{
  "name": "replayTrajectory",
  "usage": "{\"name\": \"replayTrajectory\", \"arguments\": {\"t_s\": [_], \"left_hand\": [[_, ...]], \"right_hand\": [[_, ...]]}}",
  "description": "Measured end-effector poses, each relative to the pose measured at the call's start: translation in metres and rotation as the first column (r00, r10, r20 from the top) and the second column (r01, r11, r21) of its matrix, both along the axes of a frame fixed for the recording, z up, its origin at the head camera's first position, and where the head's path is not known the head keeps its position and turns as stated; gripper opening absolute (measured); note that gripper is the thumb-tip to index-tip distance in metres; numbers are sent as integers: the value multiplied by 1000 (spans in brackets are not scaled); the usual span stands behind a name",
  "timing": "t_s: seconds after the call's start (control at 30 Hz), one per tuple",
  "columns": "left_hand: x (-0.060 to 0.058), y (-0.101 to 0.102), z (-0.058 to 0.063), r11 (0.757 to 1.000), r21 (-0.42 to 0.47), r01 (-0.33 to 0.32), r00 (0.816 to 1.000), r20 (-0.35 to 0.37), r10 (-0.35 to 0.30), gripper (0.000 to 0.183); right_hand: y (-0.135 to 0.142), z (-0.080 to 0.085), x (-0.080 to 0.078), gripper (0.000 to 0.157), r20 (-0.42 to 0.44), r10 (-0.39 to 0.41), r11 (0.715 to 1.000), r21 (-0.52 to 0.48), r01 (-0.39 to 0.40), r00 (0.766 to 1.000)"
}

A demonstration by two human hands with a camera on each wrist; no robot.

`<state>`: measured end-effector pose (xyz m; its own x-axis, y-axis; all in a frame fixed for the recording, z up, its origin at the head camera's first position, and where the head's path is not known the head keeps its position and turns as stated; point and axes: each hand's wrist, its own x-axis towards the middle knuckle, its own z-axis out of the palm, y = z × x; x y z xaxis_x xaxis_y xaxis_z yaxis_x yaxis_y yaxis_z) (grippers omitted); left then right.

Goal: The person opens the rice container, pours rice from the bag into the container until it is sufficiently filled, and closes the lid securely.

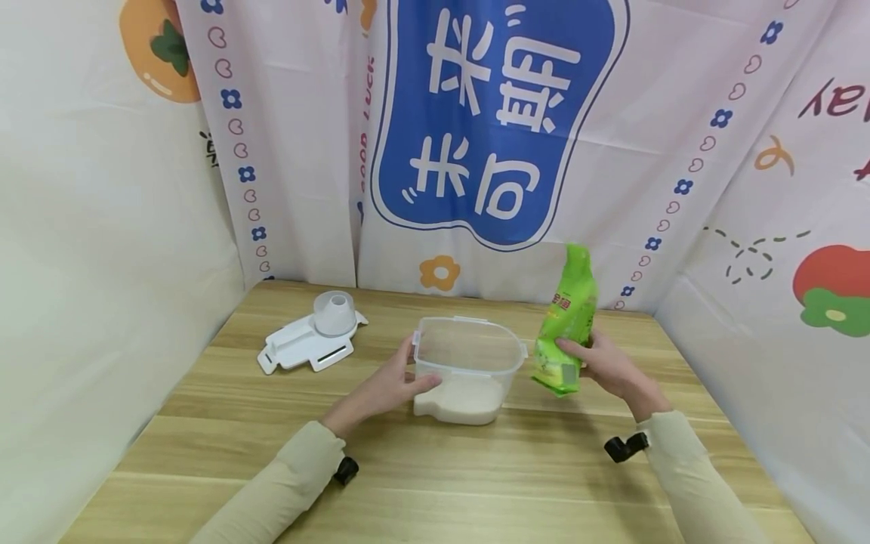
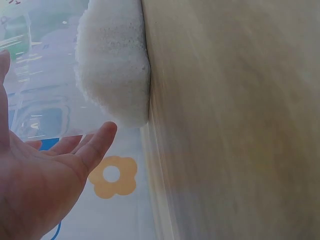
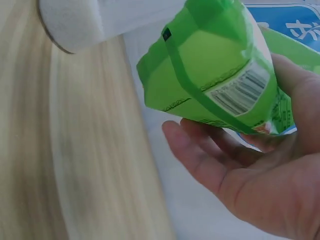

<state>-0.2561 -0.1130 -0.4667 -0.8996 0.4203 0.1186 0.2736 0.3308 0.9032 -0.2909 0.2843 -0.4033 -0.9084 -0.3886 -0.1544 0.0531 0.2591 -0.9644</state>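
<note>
A clear plastic container (image 1: 469, 347) stands on the table, its top uncovered, with white grains (image 1: 465, 399) in the bottom. My left hand (image 1: 393, 385) rests against the container's left side, thumb toward the front and fingers extended along the wall; in the left wrist view the fingertips touch the wall near the grains. To the right of the container, my right hand (image 1: 608, 366) grips a green printed plastic bag (image 1: 567, 325). The bag is slightly tilted and appears just above the table. In the right wrist view a barcode shows on the bag (image 3: 210, 70).
A white lid (image 1: 306, 349) with slots in its flaps lies at the back left of the wooden table (image 1: 408, 483), and a translucent cup (image 1: 334, 313) stands on it. Printed cloth walls (image 1: 306, 189) close in the table at the back and sides.
</note>
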Motion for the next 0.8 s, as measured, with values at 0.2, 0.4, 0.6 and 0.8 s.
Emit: {"name": "replayTrajectory", "arguments": {"t_s": [0.2, 0.4, 0.6, 0.8], "left_hand": [[1, 0, 2, 1000, 6, 13, 1000, 1, -13, 96], [1, 1, 2, 999, 27, 23, 1000, 7, -23, 95], [1, 2, 3, 1000, 18, 18, 1000, 2, -18, 95], [2, 2, 2, 1000, -4, -7, 1000, -4, 7, 97]], "right_hand": [[-6, -8, 2, 49, 17, 7, 994, -106, -5, 1000], [-14, -14, 5, 45, 39, 21, 987, -163, -15, 999], [-22, -17, 11, 53, 10, -8, 988, -155, 9, 1000], [-35, -17, 19, 59, -44, -90, 984, -159, 82, 995]]}}
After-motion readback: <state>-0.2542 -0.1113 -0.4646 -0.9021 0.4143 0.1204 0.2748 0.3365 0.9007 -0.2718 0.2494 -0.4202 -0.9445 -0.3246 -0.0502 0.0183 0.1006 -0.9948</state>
